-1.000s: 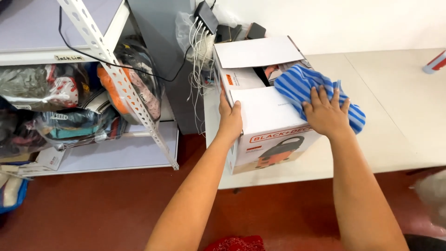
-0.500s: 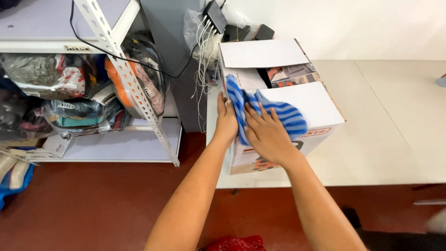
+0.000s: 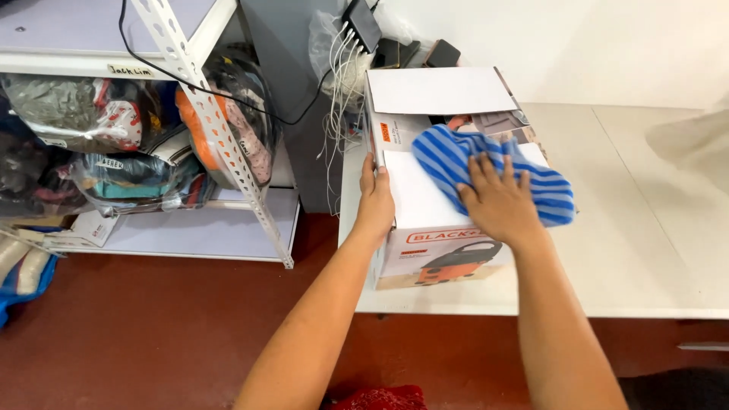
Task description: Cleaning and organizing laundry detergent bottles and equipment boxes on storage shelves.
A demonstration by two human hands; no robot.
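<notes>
A white box [image 3: 444, 220] stands at the near left corner of the pale worktop [image 3: 645, 250], its far flap open and its near flap lying flat. The left hand [image 3: 376, 201] grips the box's left edge, fingers on top and palm against the side. The right hand [image 3: 497, 205] lies flat, fingers spread, pressing a blue striped cloth [image 3: 493, 171] onto the near flap; it is not closed around the cloth. The cloth sits on the right half of the flap, under and beyond the right hand, spilling slightly over the box's right edge. The two hands are apart, with bare white flap between them.

Left of the worktop, a metal shelf [image 3: 205, 121] holds bagged clothes [image 3: 91, 144]. Behind the box, a charger [image 3: 363, 23] trails white cables [image 3: 338, 83]. The floor [image 3: 152, 334] is red.
</notes>
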